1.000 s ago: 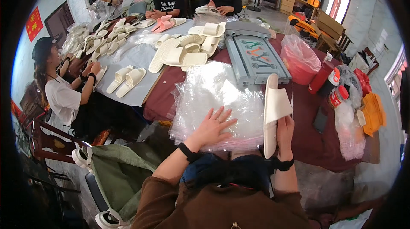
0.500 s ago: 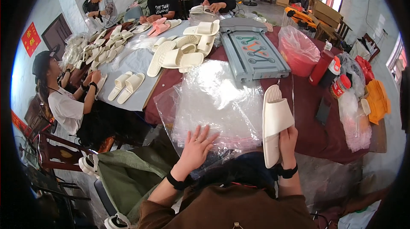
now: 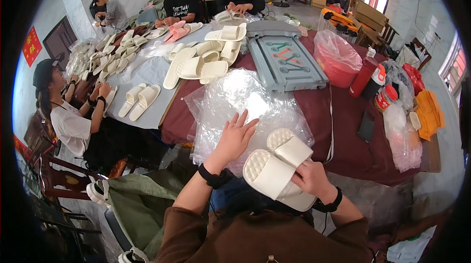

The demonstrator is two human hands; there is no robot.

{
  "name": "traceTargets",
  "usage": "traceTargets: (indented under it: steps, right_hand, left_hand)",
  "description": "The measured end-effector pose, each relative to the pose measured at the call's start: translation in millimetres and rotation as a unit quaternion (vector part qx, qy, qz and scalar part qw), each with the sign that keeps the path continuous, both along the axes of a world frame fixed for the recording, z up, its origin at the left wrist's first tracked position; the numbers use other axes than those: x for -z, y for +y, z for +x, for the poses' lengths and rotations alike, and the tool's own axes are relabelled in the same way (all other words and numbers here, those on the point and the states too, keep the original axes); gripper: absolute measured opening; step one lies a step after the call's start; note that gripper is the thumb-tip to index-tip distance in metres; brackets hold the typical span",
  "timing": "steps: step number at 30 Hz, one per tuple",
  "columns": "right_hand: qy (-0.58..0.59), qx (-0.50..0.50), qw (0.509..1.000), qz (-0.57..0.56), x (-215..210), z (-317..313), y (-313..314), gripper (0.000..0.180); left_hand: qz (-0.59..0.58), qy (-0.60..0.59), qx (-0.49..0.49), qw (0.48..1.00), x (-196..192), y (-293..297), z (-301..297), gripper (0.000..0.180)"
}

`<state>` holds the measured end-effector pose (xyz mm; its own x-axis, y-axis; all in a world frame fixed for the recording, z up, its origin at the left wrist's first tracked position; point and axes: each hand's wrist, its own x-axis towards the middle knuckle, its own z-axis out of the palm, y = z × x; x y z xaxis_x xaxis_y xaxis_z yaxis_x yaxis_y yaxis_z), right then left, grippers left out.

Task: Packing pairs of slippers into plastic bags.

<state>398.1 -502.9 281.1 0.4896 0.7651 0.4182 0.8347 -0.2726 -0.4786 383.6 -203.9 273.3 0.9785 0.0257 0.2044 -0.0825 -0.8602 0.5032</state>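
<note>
A pair of cream slide slippers is held at the table's near edge, turned so the padded insoles face up. My right hand grips the pair by the near strap, with some fingers hidden inside it. Left of the slippers, my left hand lies with fingers spread on a stack of see-through plastic bags. The bags are wrinkled and shine under the light.
Beyond the bags lie more cream slippers and a grey folded plastic stool. At right stand a red bag-lined bucket, a red flask, jars and a dark phone. Co-workers sit along the left and far sides.
The slippers have swung from upright on their edge to lying tilted, showing both insoles, and come nearer to me. My left hand has moved farther up the bags.
</note>
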Motion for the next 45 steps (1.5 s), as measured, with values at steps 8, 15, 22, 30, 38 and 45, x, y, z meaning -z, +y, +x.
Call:
traceTargets:
  steps: [8,15,22,30,38,45]
  right_hand:
    - [-0.061,0.132,0.986,-0.079,-3,0,37,0.026]
    - [0.103,0.111,0.985,0.082,47,30,102,0.037]
    - [-0.222,0.113,0.968,0.024,47,73,184,0.046]
    - [0.046,0.209,0.968,-0.133,5,92,238,0.042]
    - [0.035,-0.081,0.996,-0.026,9,11,119,0.053]
    - [0.178,0.108,0.969,0.13,-45,24,19,0.017]
  left_hand:
    - [0.064,-0.065,0.085,0.992,-25,-33,-23,0.044]
    - [0.033,-0.068,0.163,0.984,-45,-50,-38,0.045]
    - [0.026,-0.099,0.209,0.973,-42,-34,-43,0.047]
    - [0.053,-0.069,0.145,0.986,-46,-14,-72,0.053]
    - [-0.102,-0.129,-0.02,0.986,-13,42,-118,0.056]
    - [0.024,-0.098,-0.064,0.993,10,33,-126,0.068]
